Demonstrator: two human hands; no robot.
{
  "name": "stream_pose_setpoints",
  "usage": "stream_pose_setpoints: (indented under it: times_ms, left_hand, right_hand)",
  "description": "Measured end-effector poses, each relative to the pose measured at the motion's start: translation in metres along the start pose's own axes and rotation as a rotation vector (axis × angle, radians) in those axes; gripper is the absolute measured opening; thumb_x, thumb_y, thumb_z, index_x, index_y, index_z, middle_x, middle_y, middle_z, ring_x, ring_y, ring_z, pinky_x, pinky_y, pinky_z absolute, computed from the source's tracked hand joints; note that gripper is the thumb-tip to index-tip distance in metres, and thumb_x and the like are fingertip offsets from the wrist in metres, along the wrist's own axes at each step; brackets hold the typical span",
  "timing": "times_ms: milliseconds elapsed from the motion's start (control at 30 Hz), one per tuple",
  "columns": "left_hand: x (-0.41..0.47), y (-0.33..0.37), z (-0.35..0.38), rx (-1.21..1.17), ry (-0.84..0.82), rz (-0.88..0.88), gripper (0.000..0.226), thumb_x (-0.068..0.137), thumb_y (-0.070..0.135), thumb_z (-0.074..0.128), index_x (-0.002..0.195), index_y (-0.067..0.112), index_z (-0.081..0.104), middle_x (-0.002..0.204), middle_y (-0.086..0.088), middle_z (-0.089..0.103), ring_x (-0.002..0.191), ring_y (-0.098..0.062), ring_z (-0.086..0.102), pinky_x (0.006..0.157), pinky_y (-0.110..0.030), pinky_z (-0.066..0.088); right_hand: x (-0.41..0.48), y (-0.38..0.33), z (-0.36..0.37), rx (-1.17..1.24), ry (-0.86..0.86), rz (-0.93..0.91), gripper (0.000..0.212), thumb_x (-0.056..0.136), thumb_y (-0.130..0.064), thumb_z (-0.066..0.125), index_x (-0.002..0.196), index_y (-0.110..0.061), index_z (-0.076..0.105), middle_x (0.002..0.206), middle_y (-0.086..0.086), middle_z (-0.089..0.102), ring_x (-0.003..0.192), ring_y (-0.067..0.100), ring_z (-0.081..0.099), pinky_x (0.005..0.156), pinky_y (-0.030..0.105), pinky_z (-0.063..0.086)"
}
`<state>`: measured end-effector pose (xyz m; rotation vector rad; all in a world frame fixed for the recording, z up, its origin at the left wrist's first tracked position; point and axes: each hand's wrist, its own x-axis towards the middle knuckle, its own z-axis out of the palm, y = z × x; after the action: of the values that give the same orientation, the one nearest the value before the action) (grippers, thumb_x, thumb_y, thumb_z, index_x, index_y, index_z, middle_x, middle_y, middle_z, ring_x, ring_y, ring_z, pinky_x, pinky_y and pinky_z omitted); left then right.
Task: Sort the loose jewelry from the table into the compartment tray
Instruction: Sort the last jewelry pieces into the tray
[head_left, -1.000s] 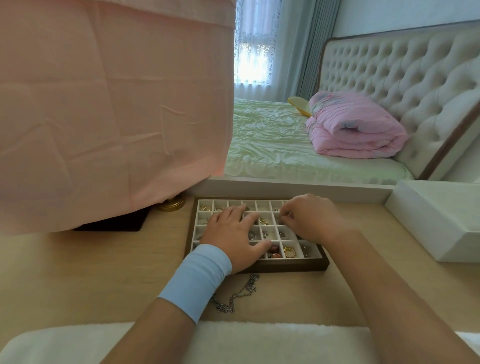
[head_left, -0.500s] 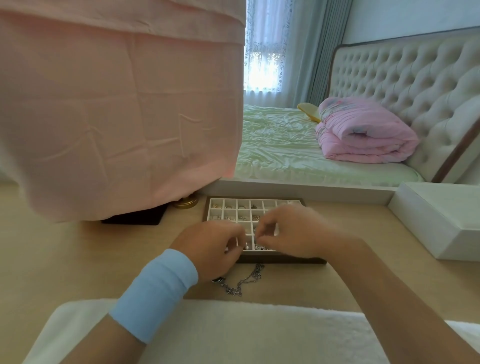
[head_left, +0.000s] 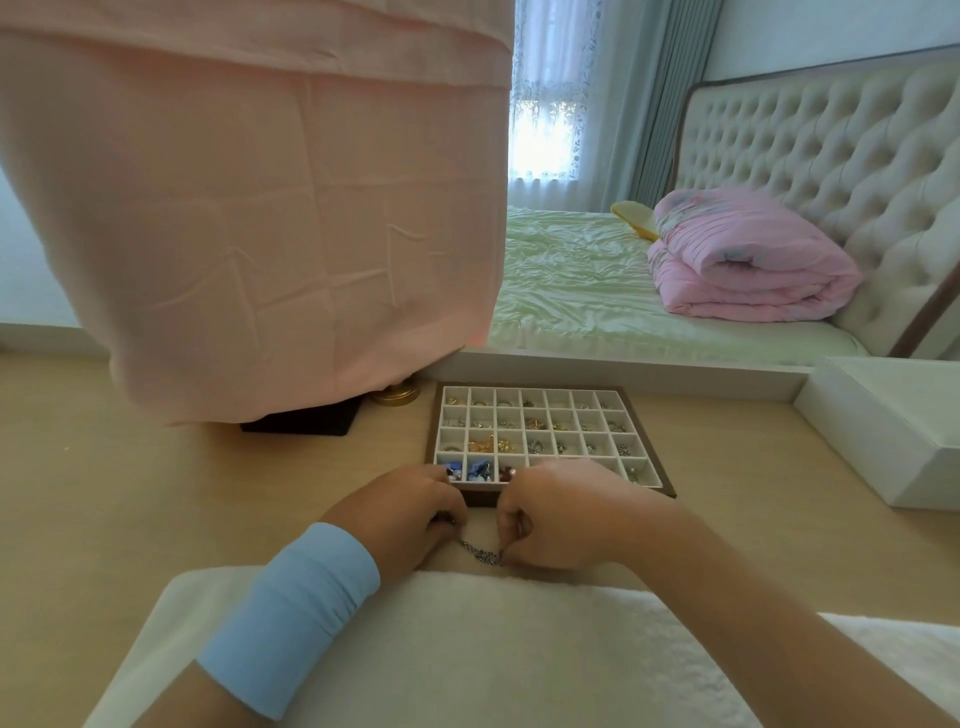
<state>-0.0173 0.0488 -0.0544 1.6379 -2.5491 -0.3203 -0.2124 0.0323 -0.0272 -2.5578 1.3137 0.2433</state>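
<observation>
Step in hand: the chain (head_left: 480, 553) was judged to be in the course of being picked up.
Chain location: near the front edge of the table (head_left: 156, 493), between the near wall of the compartment tray (head_left: 434, 415) and a white towel (head_left: 493, 649).
Left hand (head_left: 410, 519): fingers were curled, with one end of the chain pinched.
Right hand (head_left: 561, 519): fingers were curled, with the other end pinched at the tips.
Technique: both ends were best raised together. The links were best gathered into a bunch and lowered into a single cell, with none draped over a divider.
</observation>
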Motion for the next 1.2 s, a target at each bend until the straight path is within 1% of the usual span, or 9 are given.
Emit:
stream_pose_setpoints:
  times_ms: [100, 233, 367, 567, 733, 900, 1033, 1133, 1200]
  left_hand:
    - [-0.002, -0.002, 0.000, -0.106, 0.084, -0.009, 0.017, 0.097, 0.025, 0.056, 0.110, 0.031, 0.066, 0.110, 0.012, 0.058, 0.097, -0.004, 0.053, 0.084, -0.013, 0.043]
    - [-0.007, 0.002, 0.002, -0.454, 0.259, -0.060, 0.013, 0.094, 0.022, 0.060, 0.090, 0.034, 0.064, 0.087, 0.013, 0.065, 0.081, -0.002, 0.059, 0.070, -0.013, 0.048]
    - [-0.007, 0.007, -0.005, -0.758, 0.336, -0.062, 0.009, 0.094, 0.012, 0.059, 0.093, 0.018, 0.066, 0.081, 0.003, 0.068, 0.069, -0.006, 0.063, 0.063, -0.018, 0.052]
    - [-0.006, 0.011, -0.027, -0.995, 0.428, 0.027, 0.008, 0.089, 0.003, 0.064, 0.096, 0.007, 0.066, 0.076, -0.007, 0.070, 0.064, -0.019, 0.067, 0.060, -0.028, 0.058]
    - [0.002, 0.008, -0.043, -0.934, 0.378, 0.026, 0.015, 0.099, 0.005, 0.048, 0.101, 0.011, 0.062, 0.064, 0.003, 0.056, 0.056, -0.013, 0.054, 0.055, -0.024, 0.048]
    - [0.004, 0.005, -0.062, -0.641, 0.022, 0.007, 0.014, 0.097, 0.020, 0.055, 0.098, 0.020, 0.070, 0.064, 0.006, 0.060, 0.057, -0.006, 0.052, 0.059, -0.017, 0.047]
    - [0.010, 0.006, -0.064, -0.503, -0.087, -0.009, 0.014, 0.091, 0.033, 0.063, 0.090, 0.025, 0.074, 0.066, 0.004, 0.064, 0.056, -0.005, 0.051, 0.061, -0.017, 0.047]
    - [0.013, 0.005, -0.058, -0.494, -0.125, 0.001, 0.011, 0.091, 0.033, 0.064, 0.090, 0.026, 0.072, 0.073, 0.001, 0.067, 0.060, -0.005, 0.055, 0.068, -0.024, 0.052]
    - [0.012, 0.002, -0.057, -0.524, -0.131, 0.002, 0.009, 0.092, 0.030, 0.063, 0.090, 0.026, 0.071, 0.072, 0.006, 0.065, 0.062, -0.005, 0.057, 0.067, -0.022, 0.051]
  right_hand:
    - [0.001, 0.001, -0.001, 0.093, 0.058, 0.008, 0.014, 0.091, -0.045, 0.065, 0.097, -0.034, 0.070, 0.079, -0.017, 0.057, 0.077, 0.006, 0.057, 0.071, 0.026, 0.052]
    - [0.007, 0.000, -0.001, 0.399, 0.195, 0.016, 0.020, 0.089, -0.053, 0.068, 0.091, -0.033, 0.073, 0.080, -0.013, 0.066, 0.074, 0.005, 0.062, 0.075, 0.032, 0.058]
    - [0.007, 0.005, -0.007, 0.702, 0.241, 0.017, 0.013, 0.088, -0.041, 0.076, 0.078, -0.033, 0.076, 0.076, -0.013, 0.073, 0.061, -0.005, 0.061, 0.067, 0.021, 0.051]
    - [0.006, 0.004, -0.009, 1.040, 0.158, -0.035, 0.023, 0.087, -0.019, 0.080, 0.108, -0.018, 0.069, 0.093, 0.002, 0.079, 0.079, 0.017, 0.073, 0.083, 0.039, 0.060]
    - [-0.001, 0.016, -0.021, 1.081, 0.163, -0.034, 0.012, 0.090, -0.018, 0.076, 0.098, -0.010, 0.079, 0.090, 0.008, 0.079, 0.080, 0.019, 0.071, 0.087, 0.033, 0.061]
    - [-0.013, 0.029, -0.035, 0.890, 0.128, -0.061, 0.014, 0.094, -0.024, 0.072, 0.092, -0.013, 0.079, 0.088, -0.001, 0.079, 0.076, 0.007, 0.069, 0.084, 0.026, 0.057]
    - [-0.017, 0.034, -0.040, 0.725, 0.079, -0.065, 0.020, 0.097, -0.028, 0.067, 0.091, -0.012, 0.079, 0.084, -0.010, 0.078, 0.078, 0.003, 0.067, 0.085, 0.019, 0.049]
    - [-0.017, 0.037, -0.041, 0.778, 0.041, -0.113, 0.032, 0.104, -0.029, 0.054, 0.083, -0.014, 0.073, 0.092, -0.001, 0.078, 0.088, 0.013, 0.070, 0.094, 0.029, 0.051]
    - [-0.017, 0.042, -0.040, 0.925, 0.005, -0.155, 0.046, 0.108, -0.031, 0.045, 0.067, -0.015, 0.059, 0.083, 0.006, 0.076, 0.086, 0.021, 0.069, 0.094, 0.033, 0.051]
